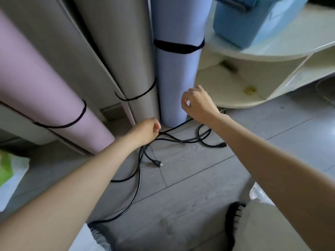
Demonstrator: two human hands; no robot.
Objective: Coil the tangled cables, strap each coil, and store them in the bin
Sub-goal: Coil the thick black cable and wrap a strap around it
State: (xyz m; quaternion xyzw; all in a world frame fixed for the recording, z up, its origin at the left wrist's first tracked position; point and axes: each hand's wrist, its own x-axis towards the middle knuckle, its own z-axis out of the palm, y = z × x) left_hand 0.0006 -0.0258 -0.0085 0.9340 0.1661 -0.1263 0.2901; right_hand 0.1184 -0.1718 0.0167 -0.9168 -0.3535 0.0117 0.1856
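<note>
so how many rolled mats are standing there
3: a pink mat on the left, a grey mat in the middle, a blue mat on the right next to the shelf. Each has a black strap. More may be out of frame.

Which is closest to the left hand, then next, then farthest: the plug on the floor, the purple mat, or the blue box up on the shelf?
From the left hand, in the head view:
1. Purple mat, standing just right of the hand.
2. Plug, on the floor below the hand.
3. Blue box, on the shelf at top right.

Three strapped mats (174,78), shelf (272,53).
</note>
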